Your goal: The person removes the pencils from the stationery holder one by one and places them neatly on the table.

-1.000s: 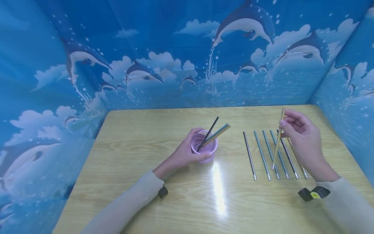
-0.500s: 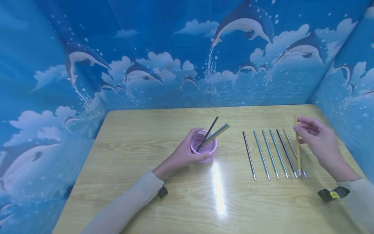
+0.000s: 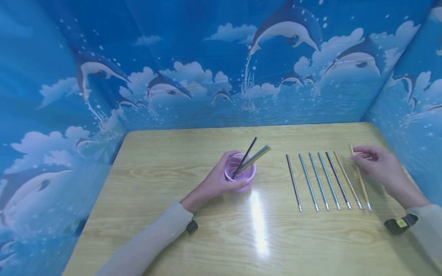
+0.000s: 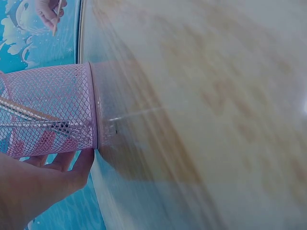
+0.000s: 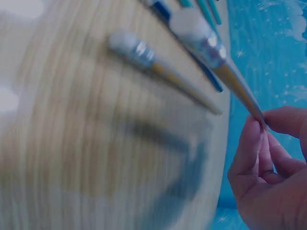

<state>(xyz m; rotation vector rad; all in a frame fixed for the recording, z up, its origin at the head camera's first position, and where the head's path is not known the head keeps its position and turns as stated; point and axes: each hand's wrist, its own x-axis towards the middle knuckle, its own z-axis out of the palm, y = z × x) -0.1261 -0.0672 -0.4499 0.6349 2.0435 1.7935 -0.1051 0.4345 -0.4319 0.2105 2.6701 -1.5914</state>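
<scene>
My left hand (image 3: 222,178) grips a pink mesh pencil cup (image 4: 53,91) round its side. Several pencils (image 3: 253,157) lean to the right inside it, one black and others blue and gold. Far to the right, my right hand (image 3: 383,165) pinches a yellow pencil (image 3: 361,182) near its far end between thumb and fingers. In the right wrist view the held pencil's white eraser (image 5: 189,26) points away from the hand, above the tabletop. Beside it on the left lies a gold pencil (image 3: 347,178), its eraser end towards me.
A row of pencils lies on the wooden table (image 3: 165,161) between the cup and my right hand: a black pencil (image 3: 293,182), several teal ones (image 3: 308,180) and a dark blue pencil (image 3: 338,180). A dolphin-print curtain (image 3: 193,99) walls the table's back and sides.
My right hand has carried the yellow pencil rightward across the row and lowered it to the right of the last gold pencil. The left hand and cup have stayed in place.
</scene>
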